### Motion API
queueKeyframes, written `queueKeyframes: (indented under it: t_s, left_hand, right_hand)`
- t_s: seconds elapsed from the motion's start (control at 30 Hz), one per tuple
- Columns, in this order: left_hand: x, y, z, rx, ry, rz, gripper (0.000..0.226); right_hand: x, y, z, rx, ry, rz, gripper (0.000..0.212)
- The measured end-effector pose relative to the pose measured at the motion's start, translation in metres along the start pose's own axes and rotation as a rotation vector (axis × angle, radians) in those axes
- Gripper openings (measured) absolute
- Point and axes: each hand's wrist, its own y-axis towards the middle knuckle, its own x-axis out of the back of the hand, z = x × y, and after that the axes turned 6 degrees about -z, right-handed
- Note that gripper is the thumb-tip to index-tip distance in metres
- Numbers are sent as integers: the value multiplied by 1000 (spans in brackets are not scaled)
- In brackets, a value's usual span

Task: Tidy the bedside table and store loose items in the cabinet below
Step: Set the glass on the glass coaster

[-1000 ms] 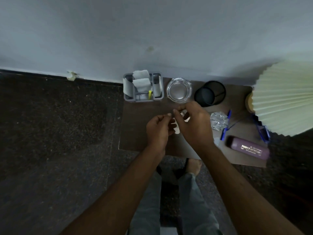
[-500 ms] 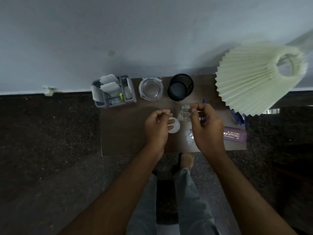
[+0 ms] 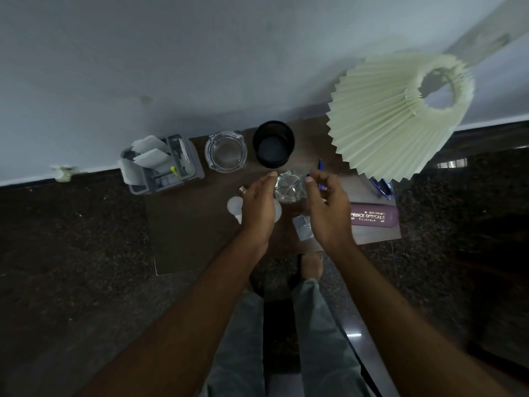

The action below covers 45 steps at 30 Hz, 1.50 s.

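Note:
On the brown bedside table (image 3: 189, 224) a crumpled clear plastic object (image 3: 289, 186) lies between my two hands. My left hand (image 3: 259, 204) reaches forward on its left with straight fingers, holding nothing. It covers part of a white round piece (image 3: 234, 206). My right hand (image 3: 326, 207) hovers on the right side, fingers loosely bent and empty, its fingertip near a blue pen (image 3: 320, 170). A small silver packet (image 3: 303, 228) lies by my right wrist. A purple spectacle case (image 3: 373, 217) sits further right.
Along the wall stand a grey organiser (image 3: 194, 167) with papers, a glass ashtray (image 3: 225, 151) and a black mesh cup (image 3: 273, 144). A pleated lamp shade (image 3: 395, 116) overhangs the table's right end, above blue glasses (image 3: 382, 187). A small ring (image 3: 242, 189) lies left of my left hand.
My left hand let go of the white round piece and stretched forward. My right hand opened and both hands now flank the clear plastic object.

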Motion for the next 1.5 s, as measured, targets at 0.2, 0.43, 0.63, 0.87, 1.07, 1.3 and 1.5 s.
queueKeyframes:
  t_s: [0.2, 0.43, 0.63, 0.87, 1.07, 1.3, 1.5]
  left_hand:
    - [-9, 3, 0, -19, -17, 47, 15]
    - [-14, 2, -3, -86, 76, 62, 17]
    - [-12, -6, 0, -92, 70, 54, 19]
    - [-3, -34, -2, -80, -47, 33, 20]
    - [9, -44, 2, 8, -143, -66, 19]
    - [45, -32, 3, 204, -183, 217, 36]
    - [67, -17, 5, 46, -265, 339, 29]
  right_hand:
    - [-16, 6, -5, -66, -50, 157, 43]
    - [-24, 13, 0, -68, -51, 167, 6]
    - [-20, 8, -1, -42, -61, 119, 49]
    - [-6, -13, 18, -20, 8, 43, 31]
    - [10, -34, 22, 56, 69, 56, 21]
    - [17, -50, 14, 164, 210, 263, 52]
    - [8, -48, 23, -4, 242, 433, 77]
